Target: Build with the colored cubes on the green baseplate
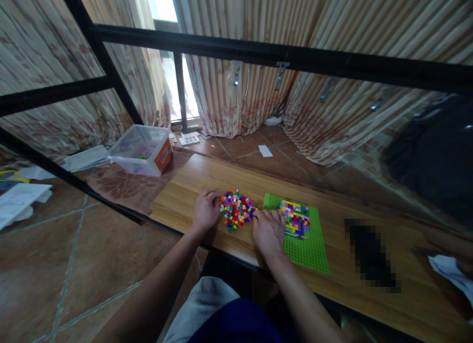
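A heap of small coloured bricks [236, 210] lies on the wooden table [207, 178]. My left hand [205, 211] rests at the heap's left edge, fingers curled against the bricks. My right hand [268, 229] sits between the heap and a green baseplate [312, 247], its fingertips pinched at the heap's right edge; what they hold is too small to see. A patch of coloured bricks [295, 218] is built on the baseplate's far part.
A clear plastic box [142, 148] with an orange label stands on the floor beyond the table's left end. Black metal bars [258, 52] cross overhead. A blurred dark object [371, 254] lies on the table to the right. Papers lie on the tiled floor at left.
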Tool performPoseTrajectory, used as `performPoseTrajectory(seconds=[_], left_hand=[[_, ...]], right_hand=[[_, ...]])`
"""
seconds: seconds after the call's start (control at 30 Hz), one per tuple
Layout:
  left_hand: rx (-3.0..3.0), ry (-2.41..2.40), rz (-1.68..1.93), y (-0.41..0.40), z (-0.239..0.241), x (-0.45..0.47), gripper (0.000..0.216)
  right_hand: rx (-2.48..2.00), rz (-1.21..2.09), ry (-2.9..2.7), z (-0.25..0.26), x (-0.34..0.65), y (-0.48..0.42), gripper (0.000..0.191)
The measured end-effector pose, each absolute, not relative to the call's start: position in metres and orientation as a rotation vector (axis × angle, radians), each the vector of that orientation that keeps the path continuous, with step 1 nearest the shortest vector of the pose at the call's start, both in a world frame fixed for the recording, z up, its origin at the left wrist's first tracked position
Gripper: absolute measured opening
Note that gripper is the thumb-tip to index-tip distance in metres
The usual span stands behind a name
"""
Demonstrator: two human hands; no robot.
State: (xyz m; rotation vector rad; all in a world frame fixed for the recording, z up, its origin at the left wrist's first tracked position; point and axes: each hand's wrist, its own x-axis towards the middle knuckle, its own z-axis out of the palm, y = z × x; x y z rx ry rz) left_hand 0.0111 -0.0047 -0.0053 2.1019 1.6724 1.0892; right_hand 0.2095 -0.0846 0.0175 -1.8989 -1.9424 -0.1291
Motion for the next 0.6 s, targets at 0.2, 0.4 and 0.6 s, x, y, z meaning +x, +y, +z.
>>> performPoseTrajectory(seconds=[0.2,0.4,0.6], left_hand=[[2.111,1.647,1.094,-0.004,-0.006,0.011,0.023],[2.12,1.673,1.067,-0.005,-0.004,0.011,0.023],[2.109,1.664,1.095,-0.004,-0.006,0.011,0.023]], right_hand=[[-1.68,0.025,-1.832,0.025,0.219,-0.096,0.027],[-1.696,-0.042,-1.666,0.033,0.266,-0.109,0.031],[-1.76,-0.048,-1.666,0.028,0.305,-0.106,0.035]])
